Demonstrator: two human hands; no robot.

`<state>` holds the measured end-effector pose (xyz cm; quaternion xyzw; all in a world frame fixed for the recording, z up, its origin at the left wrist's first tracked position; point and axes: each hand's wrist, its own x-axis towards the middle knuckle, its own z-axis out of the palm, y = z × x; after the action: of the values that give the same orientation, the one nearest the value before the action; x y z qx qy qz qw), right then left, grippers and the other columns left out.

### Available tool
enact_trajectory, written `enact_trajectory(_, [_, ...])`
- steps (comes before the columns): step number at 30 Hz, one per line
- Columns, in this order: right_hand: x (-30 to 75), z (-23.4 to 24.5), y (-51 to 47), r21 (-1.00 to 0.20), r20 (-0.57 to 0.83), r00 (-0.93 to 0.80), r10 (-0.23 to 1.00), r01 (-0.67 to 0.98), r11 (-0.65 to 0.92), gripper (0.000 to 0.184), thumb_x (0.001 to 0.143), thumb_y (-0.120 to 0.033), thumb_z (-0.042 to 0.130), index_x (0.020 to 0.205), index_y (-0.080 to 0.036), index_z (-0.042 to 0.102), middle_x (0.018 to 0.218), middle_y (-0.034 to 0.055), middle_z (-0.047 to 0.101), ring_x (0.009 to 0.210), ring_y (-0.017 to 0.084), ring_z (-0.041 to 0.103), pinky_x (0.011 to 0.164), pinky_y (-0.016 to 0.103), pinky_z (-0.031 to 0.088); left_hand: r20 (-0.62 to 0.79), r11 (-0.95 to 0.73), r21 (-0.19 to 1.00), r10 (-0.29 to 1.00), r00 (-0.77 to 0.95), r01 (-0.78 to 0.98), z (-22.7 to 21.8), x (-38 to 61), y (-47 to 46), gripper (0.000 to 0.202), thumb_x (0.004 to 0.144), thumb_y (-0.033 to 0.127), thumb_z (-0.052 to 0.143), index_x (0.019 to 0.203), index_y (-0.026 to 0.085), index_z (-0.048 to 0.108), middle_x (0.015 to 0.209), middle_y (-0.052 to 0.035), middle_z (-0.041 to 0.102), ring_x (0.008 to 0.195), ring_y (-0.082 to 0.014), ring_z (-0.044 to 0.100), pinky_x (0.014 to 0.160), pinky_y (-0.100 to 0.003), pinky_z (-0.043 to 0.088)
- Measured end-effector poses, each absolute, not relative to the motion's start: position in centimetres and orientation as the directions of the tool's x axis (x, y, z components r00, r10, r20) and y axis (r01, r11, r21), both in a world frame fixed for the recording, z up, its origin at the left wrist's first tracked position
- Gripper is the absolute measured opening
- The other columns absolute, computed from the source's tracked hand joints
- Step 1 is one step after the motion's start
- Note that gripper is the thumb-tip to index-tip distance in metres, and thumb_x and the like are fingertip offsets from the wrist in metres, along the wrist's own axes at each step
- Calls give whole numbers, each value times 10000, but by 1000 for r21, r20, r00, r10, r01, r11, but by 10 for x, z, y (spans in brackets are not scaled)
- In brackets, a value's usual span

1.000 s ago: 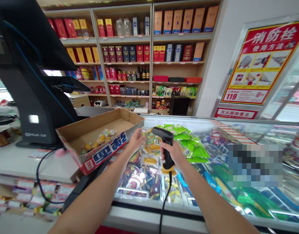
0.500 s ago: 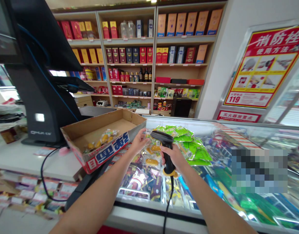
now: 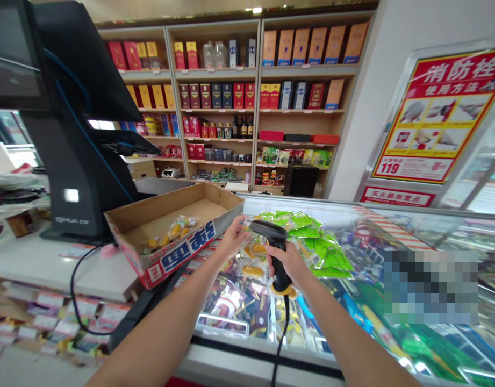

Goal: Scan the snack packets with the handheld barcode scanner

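Observation:
My right hand (image 3: 285, 258) is wrapped round the handle of a black and yellow barcode scanner (image 3: 268, 230), its head tilted toward my left hand. My left hand (image 3: 234, 237) has its fingertips pinched on a clear plastic packet (image 3: 248, 221), partly hidden by the fingers and the scanner head. Below them, clear packets with yellow-orange food (image 3: 252, 270) lie on the glass top of a freezer. Several bright green packets (image 3: 331, 257) are spread just right of the scanner. The scanner's cable (image 3: 283, 333) hangs down over the freezer's front edge.
An open cardboard box (image 3: 150, 258) holding several yellow-orange packets stands at the left, beside a black checkout terminal (image 3: 81, 177). Wrapped goods show through the freezer glass (image 3: 263, 204). Shelves with boxed bottles (image 3: 215, 110) line the back; a red poster (image 3: 440, 118) hangs right.
The view has shifted slightly, so everything sits a little lower and further right. Both hands keep nearly the same pose, scanner and packet still held.

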<state>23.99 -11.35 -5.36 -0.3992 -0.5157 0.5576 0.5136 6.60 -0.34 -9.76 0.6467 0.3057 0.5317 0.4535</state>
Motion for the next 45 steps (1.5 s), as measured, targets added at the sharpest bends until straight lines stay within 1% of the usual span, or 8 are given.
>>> enact_trajectory(10, [221, -53, -111, -984, 102, -186, 977, -160, 72, 282, 653, -414, 698, 655, -176, 547, 477, -31, 549, 351, 108, 493, 359, 239, 424, 651, -628, 704, 758, 52, 332, -74, 52, -18, 425, 756, 127, 565, 1176, 175, 613, 1066, -72, 705, 1019, -209, 641, 970, -358, 461])
enact_trajectory(16, [185, -17, -110, -987, 144, -302, 942, -118, 113, 273, 630, -393, 709, 665, -174, 548, 472, -43, 553, 345, 108, 509, 348, 228, 436, 750, -609, 613, 649, -128, 504, -23, 19, -39, 418, 756, 105, 533, 1151, 183, 645, 1128, -61, 707, 1068, -215, 638, 975, -338, 468])
enact_trajectory(21, [145, 6, -104, -978, 191, -346, 919, -148, 147, 220, 644, -338, 696, 628, -176, 548, 455, -39, 554, 337, 117, 521, 335, 228, 442, 748, -457, 630, 575, -333, 627, -3, -31, -57, 404, 791, 159, 542, 1184, 185, 632, 1110, -73, 711, 1027, -228, 655, 966, -358, 477])
enact_trajectory(25, [117, 5, -100, -980, 173, -362, 916, -154, 124, 239, 658, -327, 695, 574, -176, 530, 440, -33, 548, 330, 117, 515, 330, 232, 447, 698, -239, 645, 571, -432, 725, 1, -63, -65, 491, 801, 88, 488, 1282, 157, 564, 1312, -152, 600, 1250, -293, 531, 1074, -484, 377])
enact_trajectory(28, [109, -3, -99, -982, 158, -391, 907, -157, 103, 245, 633, -335, 722, 588, -182, 536, 434, -39, 548, 329, 117, 509, 321, 234, 444, 727, -241, 609, 549, -412, 755, -1, -68, -67, 503, 799, 58, 462, 1287, 148, 542, 1452, -180, 451, 1383, -311, 373, 1125, -539, 290])
enact_trajectory(32, [117, -13, -101, -984, 143, -366, 920, -151, 92, 263, 622, -353, 730, 589, -180, 534, 435, -40, 544, 330, 116, 504, 325, 242, 451, 821, -391, 516, 480, -310, 762, -9, -53, -66, 439, 820, 79, 445, 1239, 138, 561, 1501, -183, 354, 1411, -288, 324, 1147, -460, 301])
enact_trajectory(40, [185, -29, -99, -984, 101, -165, 981, -164, 74, 235, 640, -342, 704, 608, -172, 545, 449, -36, 540, 339, 106, 488, 340, 243, 450, 828, -568, 442, 556, -72, 695, -45, 13, -40, 367, 811, 119, 510, 1165, 160, 595, 1373, -152, 481, 1307, -264, 461, 1115, -437, 364])
enact_trajectory(45, [239, -41, -95, -989, 73, -47, 996, -134, 66, 242, 657, -347, 706, 601, -169, 552, 463, -18, 554, 342, 116, 500, 334, 247, 435, 637, -534, 513, 762, 119, 672, -59, 67, -22, 408, 805, 160, 590, 1213, 143, 584, 1258, -145, 611, 1193, -252, 564, 1063, -389, 415])
